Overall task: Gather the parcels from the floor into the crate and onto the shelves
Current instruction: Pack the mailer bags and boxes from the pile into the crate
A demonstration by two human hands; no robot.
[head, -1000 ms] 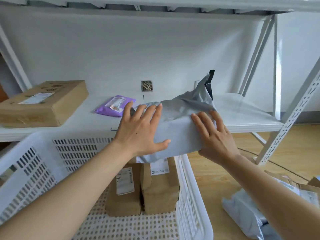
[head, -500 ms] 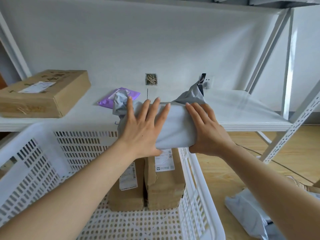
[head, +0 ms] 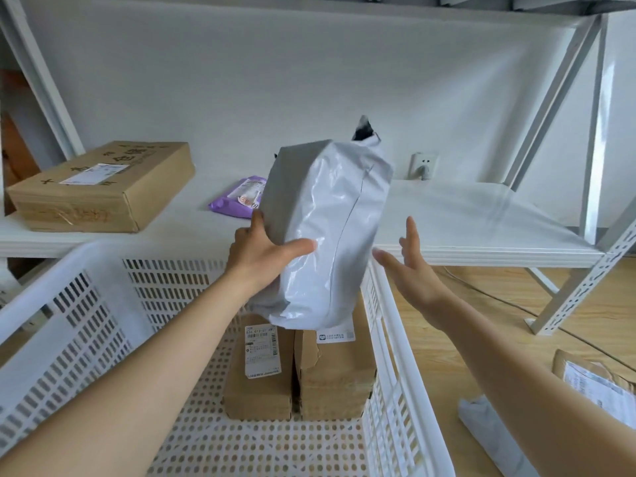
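1. The left hand grips a grey parcel upright, centre frame, above the crate; the right hand is spread, empty.
2. Two boxes already crated, two items shelved; parcels remain on the floor, lower right.

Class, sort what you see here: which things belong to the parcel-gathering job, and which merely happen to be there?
Job: grey parcel in left hand; right hand; crate; boxes inside; shelf; floor parcels.
Bystanders: wall socket; floor cable.
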